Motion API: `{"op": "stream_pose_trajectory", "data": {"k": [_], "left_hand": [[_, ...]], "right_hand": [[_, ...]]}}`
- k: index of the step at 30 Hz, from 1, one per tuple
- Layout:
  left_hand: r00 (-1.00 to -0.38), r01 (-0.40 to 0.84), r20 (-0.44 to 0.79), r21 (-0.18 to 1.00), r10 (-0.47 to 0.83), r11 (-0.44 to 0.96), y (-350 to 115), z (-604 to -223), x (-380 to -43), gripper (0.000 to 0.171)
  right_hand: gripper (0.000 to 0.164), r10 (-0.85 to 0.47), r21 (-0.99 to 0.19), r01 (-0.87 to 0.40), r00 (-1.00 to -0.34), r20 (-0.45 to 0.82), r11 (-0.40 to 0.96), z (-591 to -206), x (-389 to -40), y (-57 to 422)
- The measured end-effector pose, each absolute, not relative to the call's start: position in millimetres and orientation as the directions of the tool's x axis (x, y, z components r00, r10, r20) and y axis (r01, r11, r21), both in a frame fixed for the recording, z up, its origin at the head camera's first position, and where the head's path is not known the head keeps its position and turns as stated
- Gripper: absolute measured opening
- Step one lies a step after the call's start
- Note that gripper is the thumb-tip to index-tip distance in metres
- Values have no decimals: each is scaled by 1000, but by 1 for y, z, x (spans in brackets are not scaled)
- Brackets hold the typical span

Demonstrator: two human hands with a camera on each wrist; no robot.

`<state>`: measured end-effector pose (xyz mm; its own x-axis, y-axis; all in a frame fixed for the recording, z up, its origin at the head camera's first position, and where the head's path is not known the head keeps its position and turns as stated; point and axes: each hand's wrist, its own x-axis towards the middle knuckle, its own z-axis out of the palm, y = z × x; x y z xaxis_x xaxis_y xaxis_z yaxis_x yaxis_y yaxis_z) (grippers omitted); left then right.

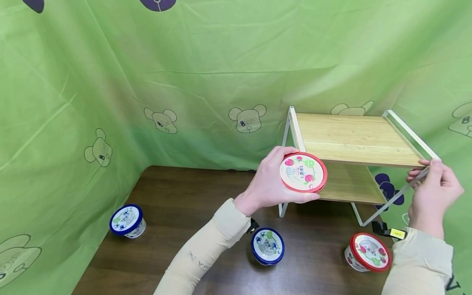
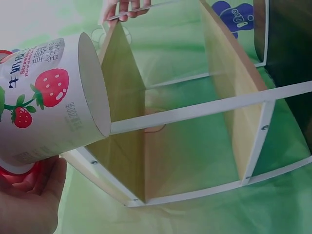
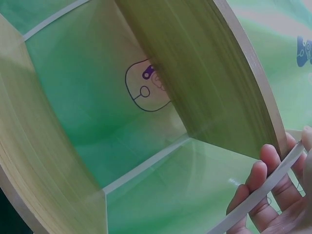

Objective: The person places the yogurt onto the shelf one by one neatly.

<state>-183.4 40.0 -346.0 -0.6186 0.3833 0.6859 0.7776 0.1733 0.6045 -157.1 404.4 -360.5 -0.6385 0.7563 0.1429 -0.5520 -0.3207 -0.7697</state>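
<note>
My left hand (image 1: 271,178) grips a white paper tub with a red lid (image 1: 303,172), its strawberry-printed top facing the head camera. In the left wrist view the tub's printed side (image 2: 46,97) and bottom rim show beside the shelf's white frame. At the front right corner of a two-tier wooden shelf (image 1: 354,137), my right hand (image 1: 435,192) holds the white metal frame; its fingers curl round the bar (image 3: 273,183) in the right wrist view. The held tub hangs in front of the shelf's left side, above the table.
On the brown table (image 1: 177,200) stand a blue-lidded tub (image 1: 126,219) at far left, another blue-lidded tub (image 1: 268,246) near the middle and a red-lidded tub (image 1: 370,252) by the right forearm. A green printed curtain (image 1: 203,82) hangs behind and at both sides.
</note>
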Motion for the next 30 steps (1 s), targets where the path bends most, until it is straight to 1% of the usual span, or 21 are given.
{"op": "stream_pose_trajectory", "data": {"k": [3,10,15,24,30], "left_hand": [[-606,789,697,589,384,176,43,-341,-184,95],[-623,775,687,608,374,173,49,-333,-185,94],[-621,775,690,612,372,160,54,-327,-185,95],[-602,791,705,591,376,159,61,-313,-188,93],[-637,757,664,634,391,158,64,-305,-190,93]], "right_hand": [[29,758,-771,-550,-637,140,-320,-360,-157,405],[30,761,-778,-547,-634,142,-311,-360,-158,405],[29,759,-785,-534,-638,131,-314,-361,-157,404],[28,754,-793,-519,-646,119,-319,-361,-158,406],[28,751,-795,-504,-653,95,-337,-360,-157,408]]}}
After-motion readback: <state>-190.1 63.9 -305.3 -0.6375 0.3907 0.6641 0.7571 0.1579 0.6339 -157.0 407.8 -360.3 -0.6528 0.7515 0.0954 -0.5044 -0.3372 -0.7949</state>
